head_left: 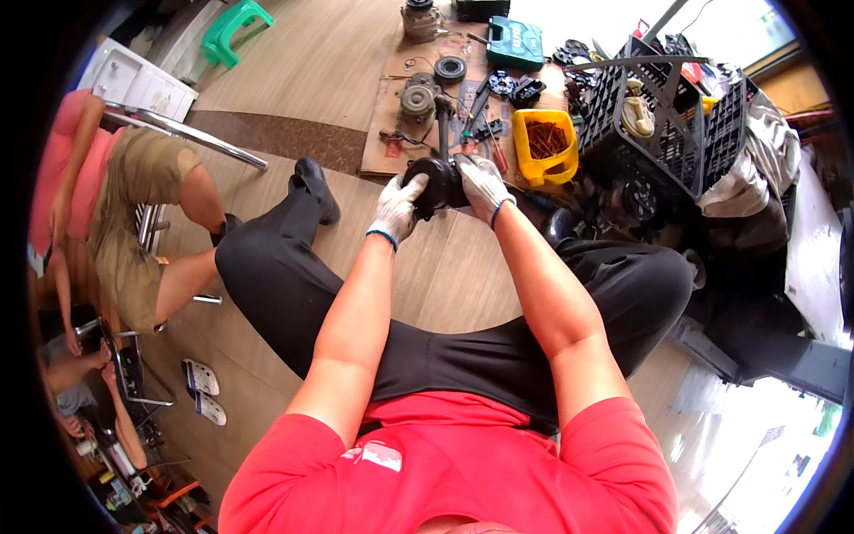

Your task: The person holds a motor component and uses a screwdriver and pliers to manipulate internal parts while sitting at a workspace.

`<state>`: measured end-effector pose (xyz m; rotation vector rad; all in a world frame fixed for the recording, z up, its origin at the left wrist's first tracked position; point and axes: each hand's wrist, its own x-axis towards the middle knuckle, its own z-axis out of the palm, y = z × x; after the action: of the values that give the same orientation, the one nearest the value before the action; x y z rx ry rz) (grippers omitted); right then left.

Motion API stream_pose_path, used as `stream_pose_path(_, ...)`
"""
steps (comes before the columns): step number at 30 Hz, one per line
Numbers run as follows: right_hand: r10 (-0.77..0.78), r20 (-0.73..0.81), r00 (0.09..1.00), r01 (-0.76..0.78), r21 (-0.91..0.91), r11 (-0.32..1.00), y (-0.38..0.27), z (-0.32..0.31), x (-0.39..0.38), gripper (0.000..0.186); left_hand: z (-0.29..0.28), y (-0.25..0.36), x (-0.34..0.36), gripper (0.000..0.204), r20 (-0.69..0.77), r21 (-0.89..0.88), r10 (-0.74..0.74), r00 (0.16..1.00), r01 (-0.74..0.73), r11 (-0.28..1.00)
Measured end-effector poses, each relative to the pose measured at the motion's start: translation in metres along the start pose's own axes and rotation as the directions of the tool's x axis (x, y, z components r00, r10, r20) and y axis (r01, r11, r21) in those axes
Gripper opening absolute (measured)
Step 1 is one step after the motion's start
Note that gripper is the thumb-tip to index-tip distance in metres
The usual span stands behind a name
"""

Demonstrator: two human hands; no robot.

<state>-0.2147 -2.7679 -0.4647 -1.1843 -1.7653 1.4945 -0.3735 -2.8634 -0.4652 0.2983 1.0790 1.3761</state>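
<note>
Both my hands wear white knitted gloves with blue cuffs and are in front of me, between my bent legs. My left hand (397, 208) grips the left side of a black rounded machine part (433, 189). My right hand (483, 186) is closed around the part's right side. A dark upright shaft or handle (443, 129) rises just beyond the part; whether the two are joined I cannot tell. Close behind stands a grey metal machine unit (416, 100) on a cardboard sheet (378, 149). The undersides of the fingers are hidden.
Right of my hands stands a yellow cut-open container (527, 167) of rusty-brown small pieces. Farther back are a black ring-shaped part (450, 68) and a green tool case (516, 43). Black plastic crates (614, 120) crowd the right. A seated person (147, 191) is at left, near white clogs (206, 392).
</note>
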Motion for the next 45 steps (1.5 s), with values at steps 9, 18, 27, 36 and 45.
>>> stream_pose_path(9,-0.107,0.030,0.994,0.111,-0.332,0.937,-0.108,-0.017,-0.007,0.034,-0.005,0.014,-0.006,0.049,0.393,-0.455,0.043,0.918,0.154,0.877)
stream_pose_path(18,-0.353,0.135,0.926,0.376,-0.414,0.829,-0.175,-0.031,-0.038,0.037,0.027,0.018,-0.026,0.064,0.419,-0.562,0.238,0.876,0.044,0.826)
stream_pose_path(27,-0.278,0.217,0.936,0.167,0.422,0.891,-0.240,-0.069,-0.078,0.055,0.082,0.108,-0.066,0.054,0.702,-0.683,0.481,0.526,0.305,0.664)
stream_pose_path(36,-0.528,0.191,0.828,0.559,-0.371,0.742,-0.247,-0.032,-0.097,0.053,0.034,0.080,-0.046,0.058,0.395,-0.725,0.562,0.727,-0.130,0.677)
stream_pose_path(45,0.016,0.425,0.905,0.288,-0.639,0.713,-0.300,-0.075,-0.101,0.054,0.025,0.084,-0.082,0.069,0.297,-0.331,0.281,0.912,-0.178,0.927)
